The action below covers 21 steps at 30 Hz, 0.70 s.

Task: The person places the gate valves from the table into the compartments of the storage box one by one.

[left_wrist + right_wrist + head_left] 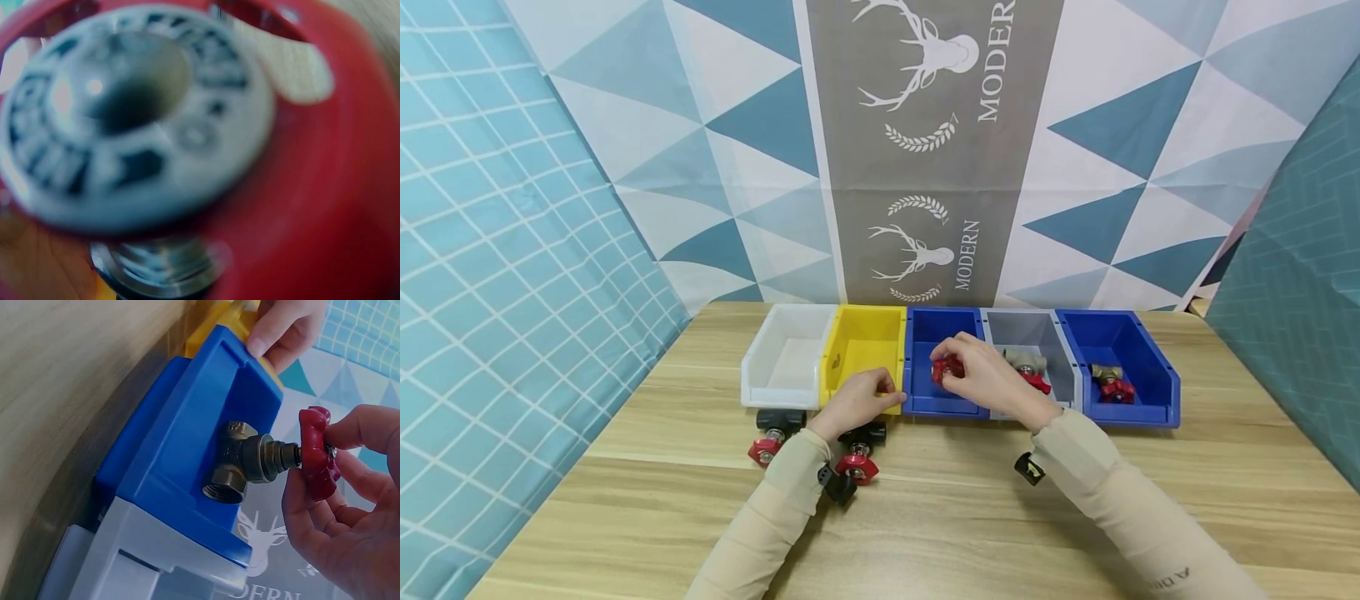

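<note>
My right hand (988, 375) pinches the red handwheel (319, 453) of a brass gate valve between thumb and fingers. Its threaded brass body (231, 462) is within the middle blue bin (181, 437); whether it touches the bin's floor I cannot tell. My left hand (861, 402) holds the front edge of the yellow bin (850, 337), beside the blue bin's corner, thumb on the rim. Beneath the left wrist lies a black valve with a red handwheel (857, 467); blurred, a red handwheel (337, 187) with a silver disc fills the left wrist view.
A white bin (782, 383) stands leftmost in the row. The grey bin (1063, 358) holds a red-handled valve (1026, 364), and the right blue bin (1172, 387) a brass one (1108, 375). Another black valve (778, 421) lies on the wooden table (970, 533), before the white bin.
</note>
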Motion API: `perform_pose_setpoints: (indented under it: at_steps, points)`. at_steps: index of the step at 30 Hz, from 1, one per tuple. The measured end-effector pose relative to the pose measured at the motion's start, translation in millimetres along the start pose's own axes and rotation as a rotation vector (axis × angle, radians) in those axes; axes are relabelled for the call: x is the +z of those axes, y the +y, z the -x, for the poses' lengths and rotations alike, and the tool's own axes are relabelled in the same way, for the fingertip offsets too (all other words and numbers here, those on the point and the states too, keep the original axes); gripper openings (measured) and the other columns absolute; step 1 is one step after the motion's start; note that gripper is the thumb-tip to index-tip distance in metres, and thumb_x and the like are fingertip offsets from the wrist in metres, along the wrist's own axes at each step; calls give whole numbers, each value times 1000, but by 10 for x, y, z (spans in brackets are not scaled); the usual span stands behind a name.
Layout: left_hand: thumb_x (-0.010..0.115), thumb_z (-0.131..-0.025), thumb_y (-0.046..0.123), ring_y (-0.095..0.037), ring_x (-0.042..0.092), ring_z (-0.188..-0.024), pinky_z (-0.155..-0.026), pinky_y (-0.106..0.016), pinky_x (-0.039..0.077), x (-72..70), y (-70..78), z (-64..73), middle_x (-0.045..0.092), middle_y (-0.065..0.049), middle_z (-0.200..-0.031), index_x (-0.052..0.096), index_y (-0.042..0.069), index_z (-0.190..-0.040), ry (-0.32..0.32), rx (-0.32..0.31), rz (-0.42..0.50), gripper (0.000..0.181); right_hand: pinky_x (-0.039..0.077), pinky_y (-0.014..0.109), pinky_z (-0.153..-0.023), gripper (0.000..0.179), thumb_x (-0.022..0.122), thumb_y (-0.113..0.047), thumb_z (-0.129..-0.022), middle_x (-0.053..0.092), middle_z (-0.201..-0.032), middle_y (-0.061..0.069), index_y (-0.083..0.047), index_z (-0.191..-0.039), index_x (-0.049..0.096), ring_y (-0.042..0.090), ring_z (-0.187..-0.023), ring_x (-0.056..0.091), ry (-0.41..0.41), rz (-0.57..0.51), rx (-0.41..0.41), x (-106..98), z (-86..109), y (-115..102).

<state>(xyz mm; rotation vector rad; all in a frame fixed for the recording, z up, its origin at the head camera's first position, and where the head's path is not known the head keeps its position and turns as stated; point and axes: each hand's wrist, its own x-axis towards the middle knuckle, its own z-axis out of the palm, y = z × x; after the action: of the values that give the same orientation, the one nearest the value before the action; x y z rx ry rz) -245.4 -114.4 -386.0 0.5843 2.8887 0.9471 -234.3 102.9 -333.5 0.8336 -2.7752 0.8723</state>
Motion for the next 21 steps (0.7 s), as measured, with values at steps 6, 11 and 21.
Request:
perform_pose_setpoints:
  at_steps: [6,11,21]
  points:
    - [63,-85,35,-14,47,-61,-56,-25,38,1,-12,0,51,2,-66,55,13,-78,-5,3,0,24,47,30,-72,29,60,-9,-81,55,-96,6,-5,-109,61,17,-79,49,-31,48,4,75,-82,47]
    - [63,-85,34,-13,47,-62,-57,-24,37,-3,-11,8,52,3,-67,55,13,-78,3,18,-6,23,48,35,-78,26,59,-8,-84,55,-98,7,-5,-110,60,18,-83,51,-45,106,-10,144,-124,62]
    - [63,-85,34,-13,47,-61,-57,-25,38,-5,-4,13,53,3,-67,55,13,-78,3,25,1,23,46,38,-80,25,59,-7,-86,55,-102,9,-4,-111,60,21,-87,53,-56,184,20,257,-171,78]
